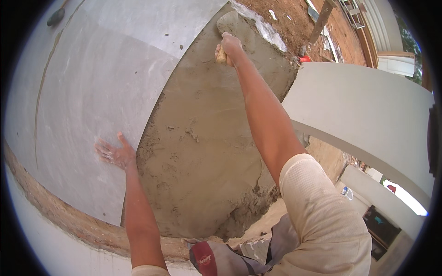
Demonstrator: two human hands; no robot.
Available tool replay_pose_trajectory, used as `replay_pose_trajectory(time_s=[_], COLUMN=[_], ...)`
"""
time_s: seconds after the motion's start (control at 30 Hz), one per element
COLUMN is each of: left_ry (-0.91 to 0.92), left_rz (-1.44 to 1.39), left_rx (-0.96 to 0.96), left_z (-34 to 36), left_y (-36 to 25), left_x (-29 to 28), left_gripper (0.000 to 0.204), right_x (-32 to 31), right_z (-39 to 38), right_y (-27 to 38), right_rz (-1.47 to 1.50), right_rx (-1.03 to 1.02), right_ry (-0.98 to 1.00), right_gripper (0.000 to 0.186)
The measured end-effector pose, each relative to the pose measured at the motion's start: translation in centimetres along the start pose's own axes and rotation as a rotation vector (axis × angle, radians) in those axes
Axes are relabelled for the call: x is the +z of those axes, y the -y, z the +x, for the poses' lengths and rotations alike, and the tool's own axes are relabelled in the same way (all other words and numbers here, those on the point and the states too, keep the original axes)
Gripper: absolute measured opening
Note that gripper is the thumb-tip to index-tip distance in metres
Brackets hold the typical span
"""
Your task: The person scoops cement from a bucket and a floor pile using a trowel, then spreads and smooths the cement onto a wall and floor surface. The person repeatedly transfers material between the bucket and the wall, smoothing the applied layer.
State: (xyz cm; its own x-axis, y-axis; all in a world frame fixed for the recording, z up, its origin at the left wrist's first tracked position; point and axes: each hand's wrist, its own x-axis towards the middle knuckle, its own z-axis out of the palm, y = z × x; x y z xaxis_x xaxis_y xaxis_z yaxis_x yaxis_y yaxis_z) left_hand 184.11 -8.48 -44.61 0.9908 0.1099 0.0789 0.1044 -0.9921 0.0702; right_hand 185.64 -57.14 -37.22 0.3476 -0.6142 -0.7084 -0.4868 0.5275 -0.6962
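My right hand (229, 47) is wrapped round the wooden handle of a trowel (228, 23), stretched out to the far end of the wet mortar bed (198, 110). The trowel's rounded blade lies against the mortar there. On the left, my left hand (116, 152) rests flat with fingers spread on a large grey tile (101, 92), close to the edge where tile and mortar meet. Whitish dust or mortar coats both hands. The mortar is smooth in the middle and rough and crumbly along its near right edge.
A mallet-like dark head (56, 17) lies on the tiles at far left. Clear plastic sheet (264, 30) and reddish soil (285, 34) border the mortar's far side. A wooden post (322, 20) stands beyond. A pale slab (359, 101) juts in from the right.
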Motion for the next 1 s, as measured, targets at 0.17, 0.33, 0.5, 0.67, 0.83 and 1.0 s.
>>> replay_pose_trajectory(time_s=[0.17, 0.33, 0.5, 0.67, 0.83, 1.0], left_ry=[-0.024, -0.023, -0.002, -0.006, 0.011, -0.056], left_rz=[0.013, 0.028, -0.043, 0.039, 0.002, -0.021], left_rx=[0.010, 0.011, 0.015, -0.001, 0.007, 0.005], left_z=[-0.1, 0.0, 0.0, 0.0, -0.1, 0.1], left_y=[0.2, 0.3, -0.9, 0.5, -0.4, 1.1], left_x=[0.2, 0.1, -0.1, -0.3, -0.2, 0.9], left_gripper=[0.085, 0.085, 0.086, 0.086, 0.087, 0.089], right_x=[0.8, 0.6, -3.7, -5.5, -10.0, -9.9], right_z=[1.6, 3.3, 6.4, -1.3, 1.8, -0.8], right_y=[1.3, 2.1, 1.5, 2.5, -1.3, -0.3], right_rz=[-0.515, -0.799, -1.408, -1.029, -1.019, -0.452], right_rx=[-0.116, -0.124, -0.423, -0.029, -0.110, -0.044], right_ry=[0.010, -0.073, -0.239, -0.197, -0.384, -0.068], right_gripper=[0.032, 0.034, 0.036, 0.041, 0.039, 0.039])
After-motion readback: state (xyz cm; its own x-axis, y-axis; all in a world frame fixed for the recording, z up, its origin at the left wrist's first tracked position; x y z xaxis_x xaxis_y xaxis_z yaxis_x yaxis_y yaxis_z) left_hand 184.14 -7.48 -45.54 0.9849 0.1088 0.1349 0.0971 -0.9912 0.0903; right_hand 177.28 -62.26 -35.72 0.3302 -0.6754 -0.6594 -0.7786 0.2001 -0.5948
